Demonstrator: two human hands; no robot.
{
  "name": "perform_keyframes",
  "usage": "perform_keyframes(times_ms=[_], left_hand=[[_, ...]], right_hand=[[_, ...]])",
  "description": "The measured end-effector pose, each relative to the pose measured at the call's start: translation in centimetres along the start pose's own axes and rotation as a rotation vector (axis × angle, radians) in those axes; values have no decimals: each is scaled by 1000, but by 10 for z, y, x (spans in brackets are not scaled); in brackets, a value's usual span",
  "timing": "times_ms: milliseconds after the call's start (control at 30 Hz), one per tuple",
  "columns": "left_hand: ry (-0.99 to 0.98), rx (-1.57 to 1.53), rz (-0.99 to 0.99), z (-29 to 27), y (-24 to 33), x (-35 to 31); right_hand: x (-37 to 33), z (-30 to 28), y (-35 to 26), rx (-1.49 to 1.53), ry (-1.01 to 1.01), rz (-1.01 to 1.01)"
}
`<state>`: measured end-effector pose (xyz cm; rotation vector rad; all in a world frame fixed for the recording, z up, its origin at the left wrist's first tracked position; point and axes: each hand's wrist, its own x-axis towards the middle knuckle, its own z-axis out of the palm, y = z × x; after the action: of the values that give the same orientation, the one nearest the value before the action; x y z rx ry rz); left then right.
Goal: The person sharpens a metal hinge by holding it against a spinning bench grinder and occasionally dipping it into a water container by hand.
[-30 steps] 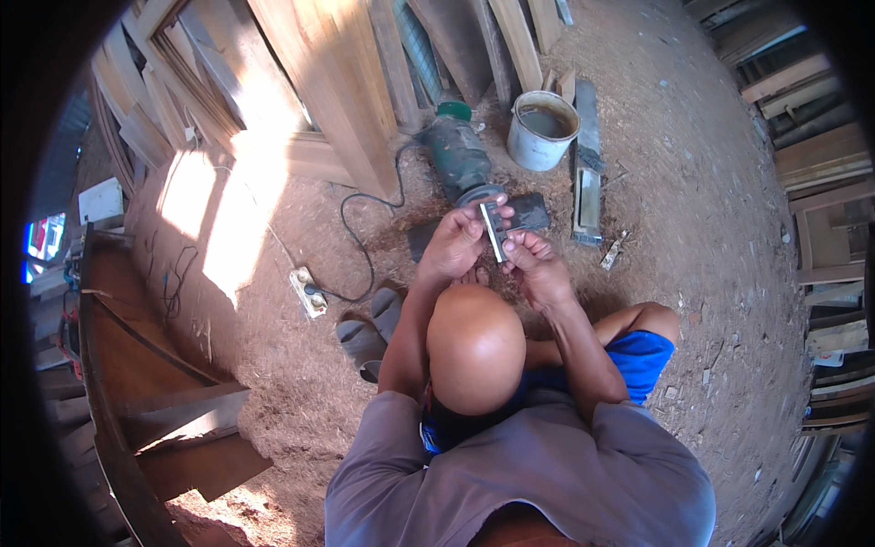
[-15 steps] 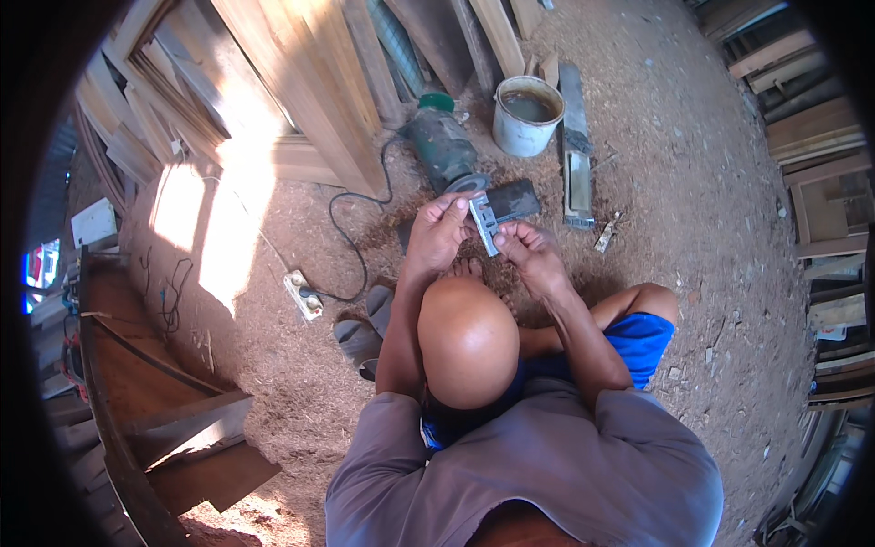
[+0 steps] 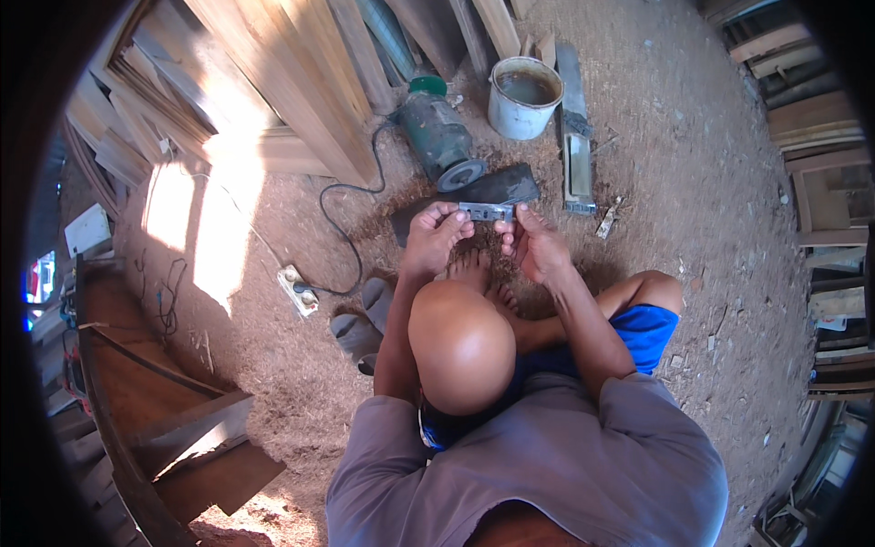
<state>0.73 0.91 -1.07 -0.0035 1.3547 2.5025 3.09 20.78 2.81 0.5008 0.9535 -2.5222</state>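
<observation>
A small flat metal plate (image 3: 487, 211) with slots cut through it is held level between my two hands, above my bare feet. My left hand (image 3: 435, 237) pinches its left end between thumb and fingers. The right end is gripped by my right hand (image 3: 538, 244), thumb on top and fingers curled below. Just beyond the plate, a dark flat block (image 3: 515, 185) lies on the ground. Behind that is a green bench grinder (image 3: 436, 137), its grey grinding wheel (image 3: 462, 174) facing me and apart from the plate.
A white bucket of murky water (image 3: 526, 98) stands beyond my right hand, beside a long narrow board (image 3: 577, 150). The grinder's black cord (image 3: 330, 228) runs to a white power strip (image 3: 298, 290). Grey sandals (image 3: 355, 335) lie left of my knee. Timber frames (image 3: 292, 82) lean at far left.
The metal plate has turned from steeply slanted to nearly level. My right hand has moved up to its right end. The view has shifted slightly.
</observation>
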Motion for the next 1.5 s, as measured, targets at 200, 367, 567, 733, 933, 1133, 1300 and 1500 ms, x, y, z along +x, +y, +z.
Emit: perform_keyframes(times_ms=[200,367,567,733,933,1133,1300,1500], left_hand=[[186,22,-129,-25,-44,13],[270,243,-144,-52,-71,29],[342,380,-171,-73,-94,59],[380,385,-161,-90,-102,82],[484,438,-160,-108,-102,92],[492,434,-178,-108,-101,98],[496,393,-188,-112,-103,99],[492,358,-187,-107,-104,106]], right_hand=[[61,-51,29,-557,132,-122],[98,-63,38,-844,174,-175],[146,-77,46,-840,226,-182],[183,-90,51,-896,224,-226],[199,-74,58,-891,210,-151],[207,-74,63,-782,190,-193],[204,-67,62,-768,248,-176],[214,-74,63,-761,296,-166]])
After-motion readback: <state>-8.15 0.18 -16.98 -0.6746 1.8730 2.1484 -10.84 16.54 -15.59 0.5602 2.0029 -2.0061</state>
